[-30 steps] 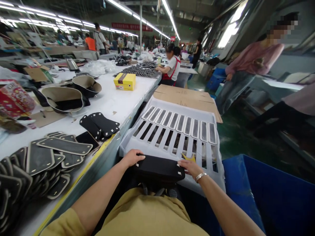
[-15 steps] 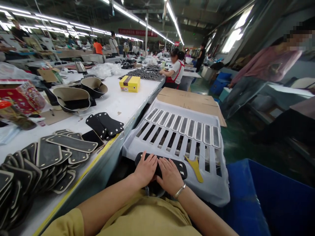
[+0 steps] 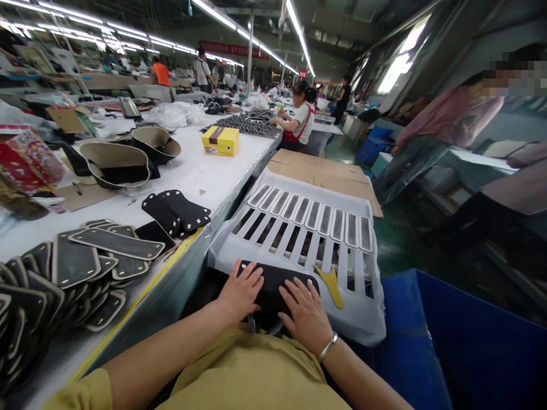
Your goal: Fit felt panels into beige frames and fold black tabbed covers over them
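Note:
A black oblong panel (image 3: 276,278) with small white tabs near its ends lies in front of me, at the near edge of the grey slotted rack (image 3: 363,324). Over its left end rests my left hand (image 3: 240,291), open, fingers spread flat. My right hand (image 3: 305,312) presses flat toward the other end, also open, its fingers apart. Bare panel shows between the two hands. Just right of it lies a yellow forked strip (image 3: 331,286) on the rack. A row of pale-edged dark panels (image 3: 313,217) lines the rack's far half.
On the white table (image 3: 205,176) to my left are stacked pale-edged panels (image 3: 77,259), several black panels (image 3: 186,210), open curved pieces (image 3: 115,162) and a yellow box (image 3: 220,140). Cardboard (image 3: 320,171) lies beyond the rack; a blue bin (image 3: 410,319) stands at right. Another person (image 3: 453,117) is nearby.
My hands have slid apart along the black panel, from meeting at its middle to resting near its two ends. The view has shifted slightly.

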The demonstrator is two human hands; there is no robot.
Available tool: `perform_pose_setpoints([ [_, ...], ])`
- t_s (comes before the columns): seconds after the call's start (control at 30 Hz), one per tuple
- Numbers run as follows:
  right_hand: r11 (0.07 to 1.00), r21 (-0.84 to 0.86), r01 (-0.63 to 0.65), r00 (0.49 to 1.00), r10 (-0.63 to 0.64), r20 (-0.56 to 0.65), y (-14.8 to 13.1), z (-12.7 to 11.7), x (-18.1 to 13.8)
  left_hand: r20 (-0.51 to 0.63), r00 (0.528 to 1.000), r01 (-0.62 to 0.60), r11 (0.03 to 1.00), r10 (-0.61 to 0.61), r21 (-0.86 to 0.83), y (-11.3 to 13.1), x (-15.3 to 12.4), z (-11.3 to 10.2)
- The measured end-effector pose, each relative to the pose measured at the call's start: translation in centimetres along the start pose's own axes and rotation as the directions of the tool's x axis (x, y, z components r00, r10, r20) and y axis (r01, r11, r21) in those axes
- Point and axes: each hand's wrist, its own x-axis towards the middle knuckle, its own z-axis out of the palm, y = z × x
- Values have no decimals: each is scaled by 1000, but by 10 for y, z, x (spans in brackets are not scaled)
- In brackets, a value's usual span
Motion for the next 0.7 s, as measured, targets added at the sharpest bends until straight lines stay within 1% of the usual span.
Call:
perform_pose_setpoints([
  [0.07,1000,19,19,1000,-19,-14,-11,6,1,-21,998,-60,998,59,-10,9,-1,3],
  [0.1,1000,18,16,999,-16,-28,-14,8,0,-28,997,-69,998,69,-8,11,-2,5],
  [0.2,1000,-15,-20,998,19,-63,-8,8,-5,-46,998,-35,999,35,3,5,-10,7],
  [0.33,996,-27,-85,995,83,-62,8,-6,-13,-75,997,33,999,-33,6,-11,-22,5],
  [0.4,992,40,-122,991,124,-50,18,-12,-17,-91,994,53,999,-53,-1,-16,-26,3],
  [0.47,962,201,-186,979,199,-46,32,-9,-22,-106,992,70,997,-72,-21,-19,-28,0],
  [0.5,915,318,-248,960,275,-44,41,-4,-25,-109,991,79,996,-83,-33,-19,-27,-1],
  [0.53,824,457,-336,923,386,-17,51,3,-28,-107,990,86,995,-90,-47,-19,-25,-1],
  [0.57,683,589,-433,857,513,36,60,13,-32,-94,991,85,995,-90,-62,-18,-19,-2],
  [0.6,488,693,-531,761,634,136,68,24,-36,-69,994,76,994,-82,-78,-16,-12,-2],
  [0.63,255,751,-609,652,700,291,74,36,-39,-31,997,62,993,-65,-97,-12,-2,-1],
  [0.67,161,752,-640,606,707,365,77,48,-41,22,999,43,992,-41,-119,-7,9,0],
  [0.7,122,747,-654,594,695,406,77,59,-42,82,997,24,990,-12,-140,-1,21,1],
])
